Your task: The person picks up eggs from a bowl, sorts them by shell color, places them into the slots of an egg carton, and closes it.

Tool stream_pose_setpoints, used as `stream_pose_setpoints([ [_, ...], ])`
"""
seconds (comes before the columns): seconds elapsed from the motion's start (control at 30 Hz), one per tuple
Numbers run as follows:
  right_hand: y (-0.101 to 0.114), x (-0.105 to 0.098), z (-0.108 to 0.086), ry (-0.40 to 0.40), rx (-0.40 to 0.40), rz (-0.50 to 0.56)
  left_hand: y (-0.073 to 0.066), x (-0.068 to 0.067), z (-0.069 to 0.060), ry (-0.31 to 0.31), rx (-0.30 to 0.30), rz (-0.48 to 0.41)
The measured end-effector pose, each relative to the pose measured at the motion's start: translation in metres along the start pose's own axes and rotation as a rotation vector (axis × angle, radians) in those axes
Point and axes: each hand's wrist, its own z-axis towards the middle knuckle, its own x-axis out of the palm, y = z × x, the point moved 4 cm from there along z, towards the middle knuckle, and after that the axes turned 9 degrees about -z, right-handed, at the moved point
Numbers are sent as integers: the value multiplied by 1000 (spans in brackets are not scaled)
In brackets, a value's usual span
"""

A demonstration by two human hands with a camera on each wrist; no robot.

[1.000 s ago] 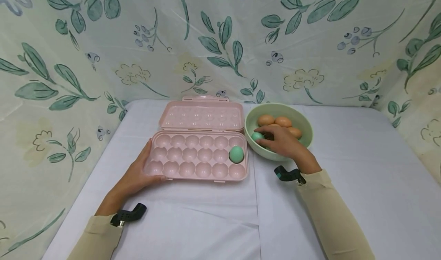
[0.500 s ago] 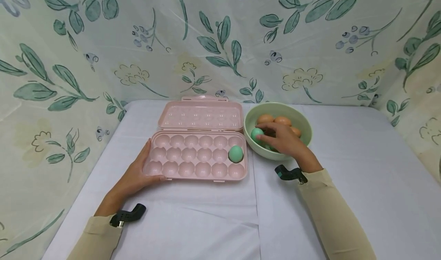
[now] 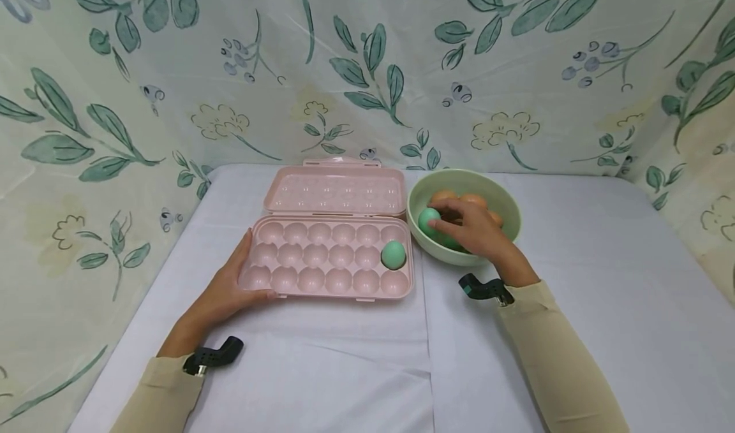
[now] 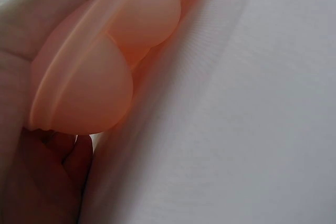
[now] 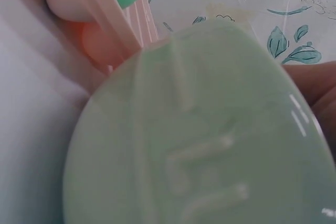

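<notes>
Backdrop: hanging cloth [image 3: 275,69], pale ground, printed with green leaves, blue berries and yellowish flowers; it runs behind and along the sides of a desk [image 3: 356,369] dressed in white fabric with light creases.

Item 1. Egg carton [image 3: 339,282], pink, standing on the desk; cups in three rows of six. Hinged lid [image 3: 335,189] folded back at the far side, its inner face upward.

Item 2. Green egg [image 3: 393,255], seated in the middle row of the carton, rightmost cup.

Item 3. Bowl [image 3: 506,205], light green, just right of the carton; raised marks show on its outer wall in the right wrist view.

Item 4. Brown eggs [image 3: 444,195], at least three, lying in the bowl, partly covered by the fingers.

Item 5. Second green egg [image 3: 429,221], within the bowl at its left side, pinched between thumb and fingers of the right hand [image 3: 475,230]. Whether it is lifted clear of its neighbours cannot be told. More green shows beneath the hand.

Item 6. Left hand [image 3: 225,287], spread around the carton's left end and gripping it, thumb along the near edge; the left wrist view shows fingers curled beyond the cups.

Item 7. Pair of beige sleeves [image 3: 559,356], with a black wrist device [image 3: 214,355] at each cuff.
</notes>
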Motion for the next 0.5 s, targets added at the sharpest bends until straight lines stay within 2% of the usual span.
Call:
stream_pose_setpoints([
  [0.3,3,-2,-1,-30,-7,58,-1,-1,0,1,-1,5],
  [0.5,32,-13,-7,-37,-14,77,-2,-1,-1,3,-6,-1],
])
